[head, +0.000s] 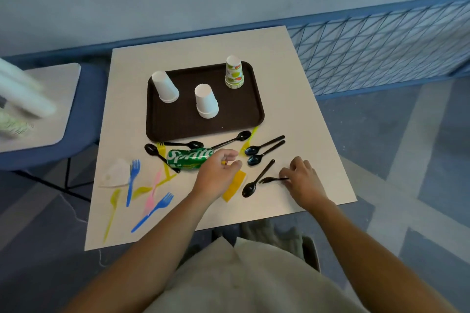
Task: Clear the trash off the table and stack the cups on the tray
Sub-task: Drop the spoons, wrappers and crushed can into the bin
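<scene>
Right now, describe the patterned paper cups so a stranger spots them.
On the white table sits a dark brown tray. At its far right corner stands an upturned paper cup stack printed green and orange; its neighbours are plain white cups.

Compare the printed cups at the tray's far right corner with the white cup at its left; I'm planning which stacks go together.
The printed cups carry a green and orange pattern; the white cup is plain. The printed cups show several nested rims at the base, the white cup only one. Both stand upside down on the tray.
</scene>
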